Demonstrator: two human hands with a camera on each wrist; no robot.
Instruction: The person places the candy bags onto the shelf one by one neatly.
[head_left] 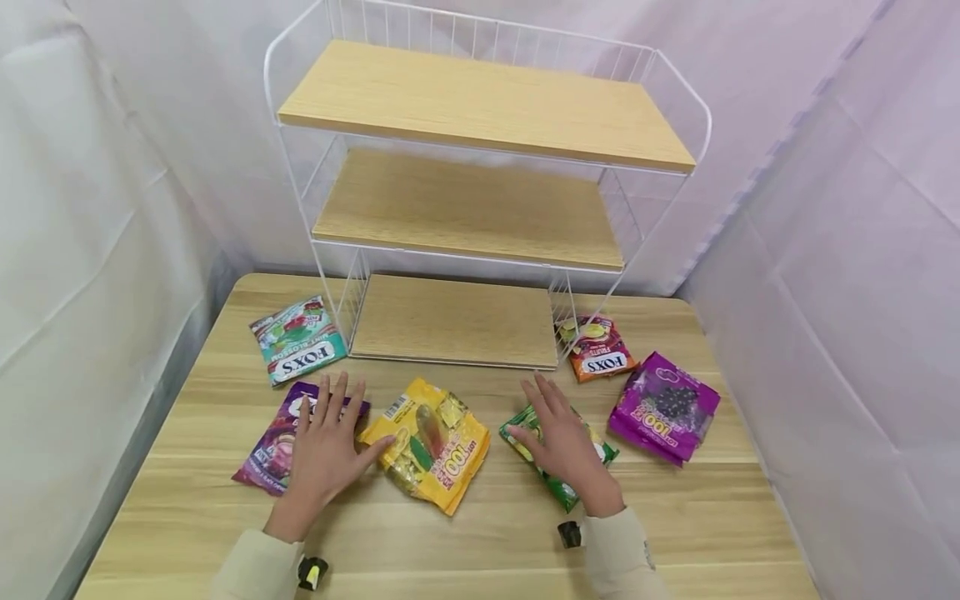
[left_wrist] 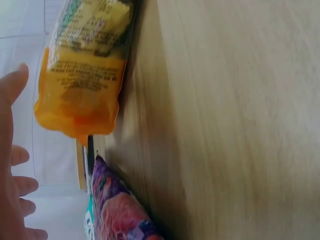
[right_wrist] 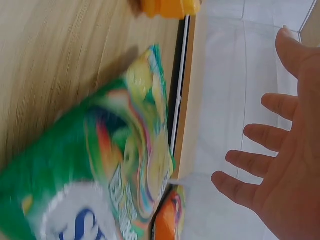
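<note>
My left hand (head_left: 327,454) hovers with spread fingers between a purple candy bag (head_left: 272,450) and a yellow mango candy bag (head_left: 438,446). In the left wrist view, the yellow bag (left_wrist: 82,75) stands up from the table beside the thumb, apart from it. Over a green candy bag (head_left: 562,492) my right hand (head_left: 564,446) is held flat, hiding the bag's middle. The right wrist view shows this green bag (right_wrist: 100,150) below the outstretched fingers (right_wrist: 240,187), with a gap between them. Neither hand holds anything.
A white wire rack with three wooden shelves (head_left: 480,208) stands at the table's back. Left of it lies a teal Fox's bag (head_left: 298,337). To its right are a red-orange Fox's bag (head_left: 597,346) and a purple grape candy bag (head_left: 666,407). White cloth surrounds the table (head_left: 450,554).
</note>
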